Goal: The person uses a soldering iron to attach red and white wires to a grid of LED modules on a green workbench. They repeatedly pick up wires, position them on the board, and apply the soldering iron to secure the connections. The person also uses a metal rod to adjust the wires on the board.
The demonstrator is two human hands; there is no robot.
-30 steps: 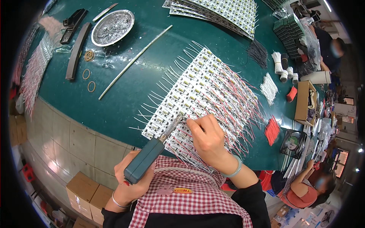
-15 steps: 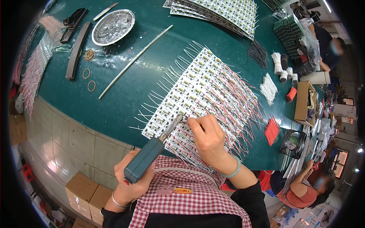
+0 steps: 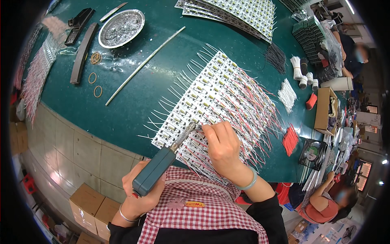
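My left hand [image 3: 143,201] is closed around the teal handle of a soldering iron [image 3: 155,170]. The iron's metal tip rests at the near middle of a white panel of circuit boards [image 3: 198,94], lying on the green table. Just right of the tip, my right hand [image 3: 224,148] pinches a thin wire over the panel; its far end is hidden by the fingers. Red and dark wires [image 3: 260,116] fan out from the panel's right side, and short white wires stick out on its left.
Beyond the panel are a thin rod [image 3: 144,67], a metal bowl of solder scraps [image 3: 122,29], rubber bands [image 3: 95,59] and a stack of boards [image 3: 231,16]. Bundles of white wires [image 3: 287,95] and red wires [image 3: 290,140] lie rightward. Two people sit at the right.
Both hands and the iron hold nearly the same place, with only a slight shift of the right fingers. At the far right, the person in dark clothing has moved an arm.
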